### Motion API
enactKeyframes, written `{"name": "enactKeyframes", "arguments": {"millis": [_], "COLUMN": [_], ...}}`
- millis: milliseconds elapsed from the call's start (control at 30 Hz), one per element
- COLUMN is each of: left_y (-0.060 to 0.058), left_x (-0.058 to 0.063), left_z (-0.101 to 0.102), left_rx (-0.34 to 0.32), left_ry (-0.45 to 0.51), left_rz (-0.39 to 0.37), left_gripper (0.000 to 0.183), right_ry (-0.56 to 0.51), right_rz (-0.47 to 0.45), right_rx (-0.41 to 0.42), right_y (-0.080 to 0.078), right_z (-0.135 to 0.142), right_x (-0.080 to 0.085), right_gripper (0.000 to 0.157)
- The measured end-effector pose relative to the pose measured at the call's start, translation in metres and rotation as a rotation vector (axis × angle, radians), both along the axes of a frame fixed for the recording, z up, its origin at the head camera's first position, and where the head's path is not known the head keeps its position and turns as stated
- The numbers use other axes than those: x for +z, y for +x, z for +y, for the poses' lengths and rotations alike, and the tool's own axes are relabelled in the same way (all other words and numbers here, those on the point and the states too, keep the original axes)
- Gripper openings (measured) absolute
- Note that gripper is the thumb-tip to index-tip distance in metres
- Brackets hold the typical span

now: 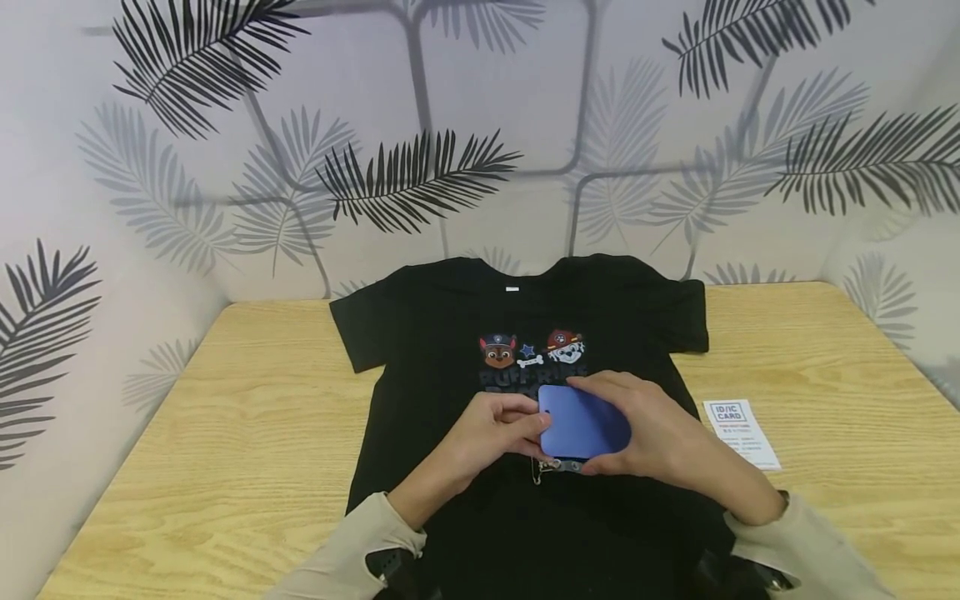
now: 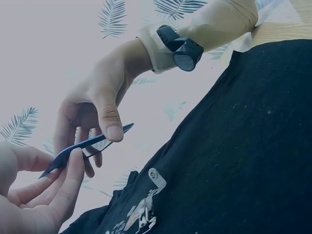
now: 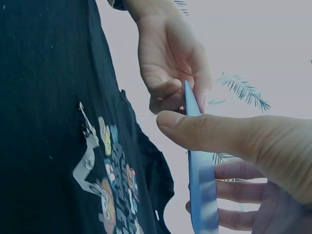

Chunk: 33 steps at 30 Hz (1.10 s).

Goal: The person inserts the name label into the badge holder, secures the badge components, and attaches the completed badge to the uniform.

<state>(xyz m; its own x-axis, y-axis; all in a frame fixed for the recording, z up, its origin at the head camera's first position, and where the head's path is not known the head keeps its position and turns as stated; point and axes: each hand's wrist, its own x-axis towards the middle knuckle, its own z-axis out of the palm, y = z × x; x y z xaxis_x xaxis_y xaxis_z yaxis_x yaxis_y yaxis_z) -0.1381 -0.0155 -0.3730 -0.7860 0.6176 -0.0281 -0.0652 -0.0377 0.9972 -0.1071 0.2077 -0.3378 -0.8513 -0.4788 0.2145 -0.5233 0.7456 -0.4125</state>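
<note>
Both hands hold a flat blue card holder (image 1: 583,423) above a black T-shirt (image 1: 450,433). My left hand (image 1: 498,425) pinches its left edge by a small hole, thumb on the near face. My right hand (image 1: 652,425) grips its right part, thumb at the lower edge and fingers at the upper one. Edge-on in the left wrist view, the blue card holder (image 2: 73,153) shows a thin gap along one side. Below it, a metal badge clip (image 3: 87,139) with a clear snap strap (image 2: 157,179) lies on the shirt, apart from the hands.
A white printed card (image 1: 742,435) marked ID/IC CARD lies right of the shirt on the wooden table (image 1: 225,433). Cartoon dog prints (image 1: 532,350) decorate the shirt's chest. A leaf-patterned wall covering (image 1: 495,100) stands behind the table.
</note>
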Motion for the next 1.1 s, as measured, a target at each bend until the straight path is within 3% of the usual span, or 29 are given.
{"name": "enactKeyframes", "arguments": {"millis": [233,433,667,867,1100], "left_y": [-0.0053,-0.0076,-0.0047,-0.0025,-0.0011], "left_x": [0.0034,0.0076,0.0098,0.0093,0.0086], "left_z": [-0.0047,-0.0086,-0.0083,-0.0055,-0.0035], "left_rx": [0.056,0.114,0.059,0.017,-0.005], "left_ry": [0.026,-0.07,-0.082,-0.099,-0.098], "left_rz": [0.01,0.071,0.138,0.175,0.152], "left_gripper": [0.029,0.03,0.029,0.025,0.026], "right_ry": [-0.036,-0.113,-0.207,-0.299,-0.382], "right_rz": [0.03,-0.002,-0.077,-0.14,-0.23], "right_rx": [-0.03,-0.009,0.009,0.01,-0.013], "right_y": [-0.0037,-0.0034,-0.0037,-0.0033,-0.0028], "right_z": [0.0076,0.0094,0.0074,0.0039,0.0032], "right_x": [0.0041,0.0049,0.0022,-0.0001,0.0018], "right_gripper": [0.082,0.06,0.028,0.021,0.008]}}
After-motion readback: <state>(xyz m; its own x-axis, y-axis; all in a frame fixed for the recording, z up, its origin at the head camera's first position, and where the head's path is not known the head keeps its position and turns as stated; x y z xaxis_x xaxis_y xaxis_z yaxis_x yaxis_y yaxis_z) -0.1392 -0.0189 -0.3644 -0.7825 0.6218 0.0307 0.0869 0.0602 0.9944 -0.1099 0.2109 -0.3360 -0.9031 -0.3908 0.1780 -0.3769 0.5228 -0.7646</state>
